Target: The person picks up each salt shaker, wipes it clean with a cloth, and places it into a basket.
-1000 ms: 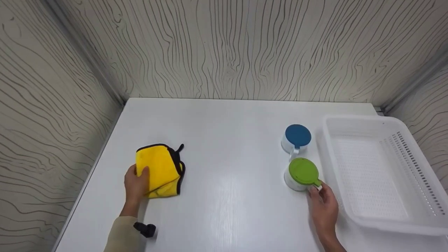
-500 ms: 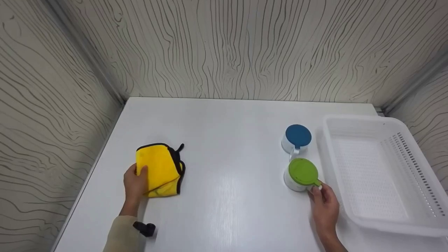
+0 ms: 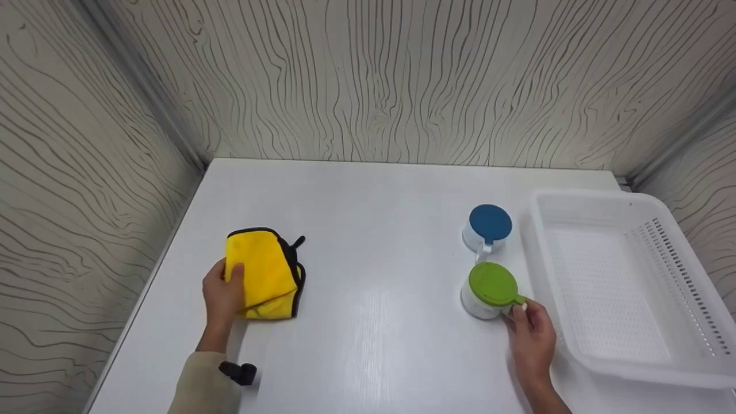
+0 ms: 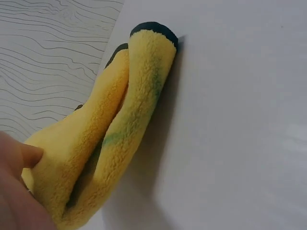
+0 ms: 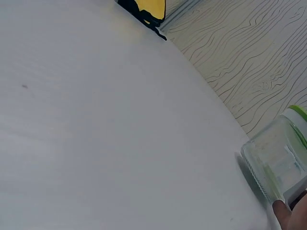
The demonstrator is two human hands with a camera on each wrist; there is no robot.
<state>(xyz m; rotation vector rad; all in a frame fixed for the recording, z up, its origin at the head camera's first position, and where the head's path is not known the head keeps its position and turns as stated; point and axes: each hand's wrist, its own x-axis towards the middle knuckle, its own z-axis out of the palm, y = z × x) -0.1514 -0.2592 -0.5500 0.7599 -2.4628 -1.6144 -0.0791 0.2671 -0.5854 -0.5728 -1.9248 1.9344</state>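
Observation:
My left hand [image 3: 223,296] pinches the left edge of a folded yellow towel [image 3: 261,267] with black trim and a black hanging loop, thumb on top. The left wrist view shows the towel's layers [image 4: 134,96] parted at the fold, with greenish stains on the fleece. On the right, my right hand [image 3: 533,339] grips the handle of a clear seasoning jar [image 3: 493,284] with a green lid. Seen from the right wrist, its glass body [image 5: 276,160] stands at the table with a shadow along its base. Just behind it is a similar jar with a blue lid [image 3: 490,223].
A white perforated plastic basket [image 3: 546,261] stands close to the right of both jars. The white table [image 3: 368,247] is bounded by wood-patterned walls [image 3: 374,86] at the back and sides. A black strap piece [image 3: 238,372] sits at the left wrist.
The left hand and towel have shifted slightly up in the head view, away from the person. The green-lidded jar has moved a little left and nearer, its handle still in the right hand.

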